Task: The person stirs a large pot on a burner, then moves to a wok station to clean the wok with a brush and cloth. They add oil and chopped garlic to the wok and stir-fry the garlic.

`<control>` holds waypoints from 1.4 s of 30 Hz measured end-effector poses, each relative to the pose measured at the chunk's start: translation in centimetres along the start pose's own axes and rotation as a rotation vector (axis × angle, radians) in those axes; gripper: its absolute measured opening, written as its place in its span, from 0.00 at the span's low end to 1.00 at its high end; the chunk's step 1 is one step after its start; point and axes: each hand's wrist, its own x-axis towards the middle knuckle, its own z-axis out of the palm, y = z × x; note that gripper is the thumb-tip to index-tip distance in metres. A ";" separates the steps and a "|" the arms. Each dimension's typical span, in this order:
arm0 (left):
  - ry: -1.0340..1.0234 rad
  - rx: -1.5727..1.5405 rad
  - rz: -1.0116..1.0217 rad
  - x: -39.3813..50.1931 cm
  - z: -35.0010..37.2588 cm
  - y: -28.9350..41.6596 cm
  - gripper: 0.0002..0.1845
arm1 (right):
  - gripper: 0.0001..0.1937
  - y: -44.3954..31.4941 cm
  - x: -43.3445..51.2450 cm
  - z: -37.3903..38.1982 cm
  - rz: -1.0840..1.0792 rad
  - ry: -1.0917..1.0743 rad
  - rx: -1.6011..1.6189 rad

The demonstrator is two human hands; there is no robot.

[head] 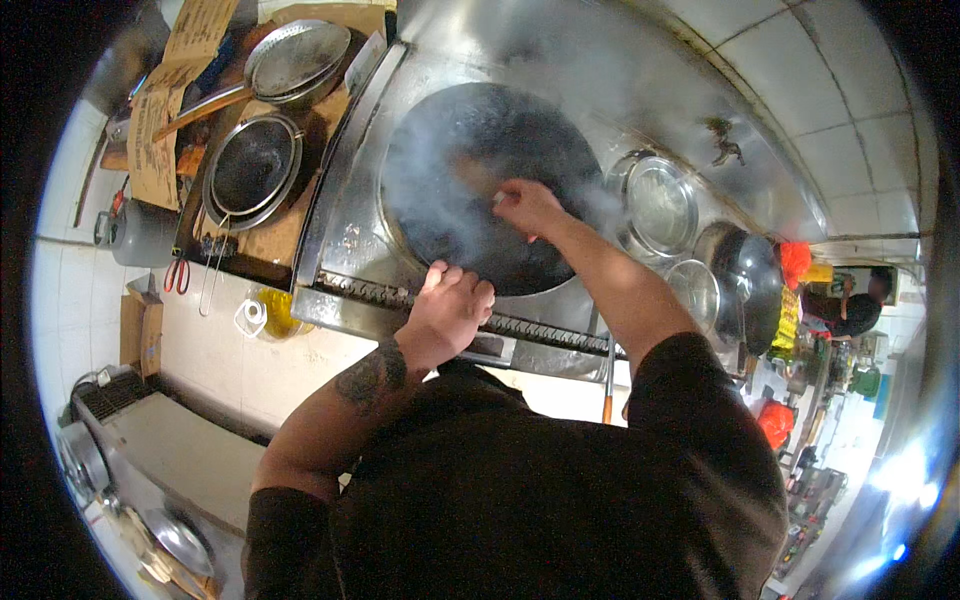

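Observation:
A large dark wok (555, 150) sits on the steel stove, with smoke or steam rising from it. A brownish patch inside it is blurred by the smoke. My right hand (527, 208) is over the wok, fingertips pinched together around a small pale piece that I cannot name; a bit of red shows below the hand. At the wok's near rim my left hand (450, 309) has its fingers curled. Whether it grips the rim or a cloth is hidden.
Left of the stove are a fine strainer over a pot (255, 169) and a perforated ladle (296, 60). Metal bowls (661, 206) and a dark pan (750, 289) stand right. A wooden-handled utensil (608, 397) juts over the front edge. A person (859, 311) is far right.

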 end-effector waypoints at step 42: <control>-0.114 0.062 0.073 0.4 -0.3 -0.8 0.07 | 0.10 -4.2 -1.0 3.7 -0.019 0.029 0.487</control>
